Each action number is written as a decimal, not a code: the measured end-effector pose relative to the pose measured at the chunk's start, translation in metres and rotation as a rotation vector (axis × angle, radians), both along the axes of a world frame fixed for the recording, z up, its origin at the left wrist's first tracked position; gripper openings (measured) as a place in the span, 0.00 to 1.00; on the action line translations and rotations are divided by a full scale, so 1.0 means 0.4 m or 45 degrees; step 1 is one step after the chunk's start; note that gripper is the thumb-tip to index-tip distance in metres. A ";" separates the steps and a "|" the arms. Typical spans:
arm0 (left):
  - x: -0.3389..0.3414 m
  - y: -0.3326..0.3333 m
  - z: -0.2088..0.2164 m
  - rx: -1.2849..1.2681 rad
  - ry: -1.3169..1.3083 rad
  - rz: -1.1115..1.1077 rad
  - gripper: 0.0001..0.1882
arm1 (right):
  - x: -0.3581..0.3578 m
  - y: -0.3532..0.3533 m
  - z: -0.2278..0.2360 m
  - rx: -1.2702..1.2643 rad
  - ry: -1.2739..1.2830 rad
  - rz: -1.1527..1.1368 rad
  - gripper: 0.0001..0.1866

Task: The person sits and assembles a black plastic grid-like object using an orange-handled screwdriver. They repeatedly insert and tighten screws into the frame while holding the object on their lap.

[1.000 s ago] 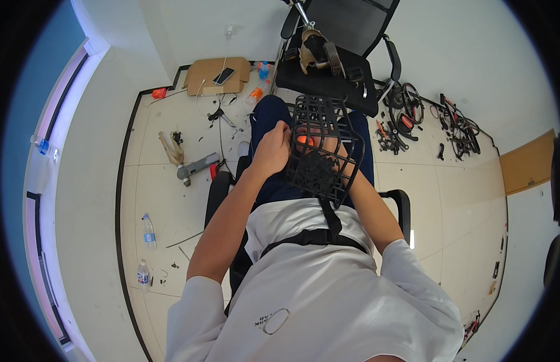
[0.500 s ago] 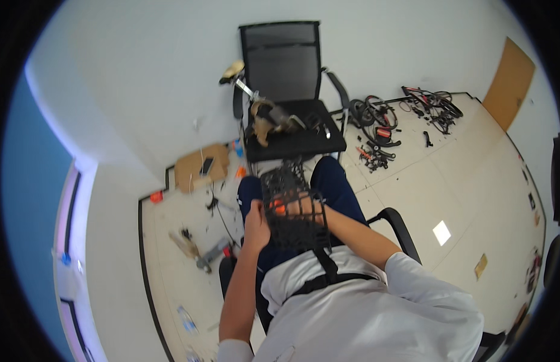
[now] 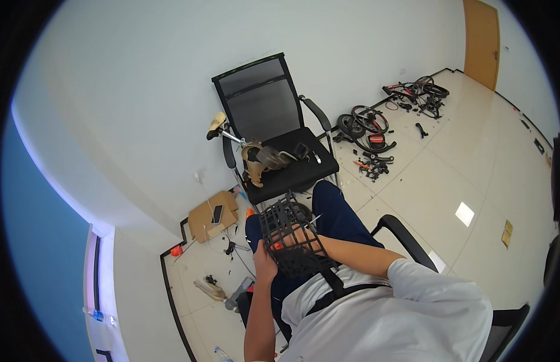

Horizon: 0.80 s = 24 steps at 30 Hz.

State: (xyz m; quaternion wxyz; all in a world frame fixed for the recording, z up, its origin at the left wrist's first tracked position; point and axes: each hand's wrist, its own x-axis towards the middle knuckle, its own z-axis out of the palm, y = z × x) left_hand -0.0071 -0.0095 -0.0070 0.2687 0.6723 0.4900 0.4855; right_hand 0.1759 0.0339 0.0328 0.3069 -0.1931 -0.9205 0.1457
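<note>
A black lattice basket [image 3: 286, 217] rests tilted over my lap, between my knees. My left hand [image 3: 266, 262] is closed on its left side, with the fingers partly behind the bars. Inside the basket, my right hand [image 3: 295, 237] is closed around an orange-handled tool [image 3: 276, 246], seen through the lattice. A thin pale rod [image 3: 317, 218] sticks up beyond that hand, in line with the orange handle. The bars hide the tips of my right fingers. A dark round part shows behind the basket.
Facing me, a black mesh chair [image 3: 262, 96] bears a bicycle seat on its post [image 3: 218, 123] and brown wrapping. Cardboard [image 3: 217, 211] with a phone [image 3: 217, 214] lies at left. Bicycle wheels [image 3: 369, 119], cranks and frame parts spread along the wall. My chair's armrest [image 3: 403, 235] is at right.
My view has turned, so the facing chair looks tilted and lower. Both hands stay at the basket, and the pale rod now shows beyond my right hand.
</note>
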 end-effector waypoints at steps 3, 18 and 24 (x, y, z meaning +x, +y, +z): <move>0.004 -0.010 0.007 -0.007 0.050 0.044 0.07 | 0.004 -0.016 0.024 0.145 -0.075 -0.076 0.19; -0.004 0.001 0.007 -0.025 -0.012 0.013 0.08 | -0.001 0.019 0.023 0.289 -0.298 -0.106 0.14; 0.007 -0.012 0.039 -0.086 0.012 0.018 0.09 | 0.002 0.012 0.001 0.425 -0.033 -0.086 0.17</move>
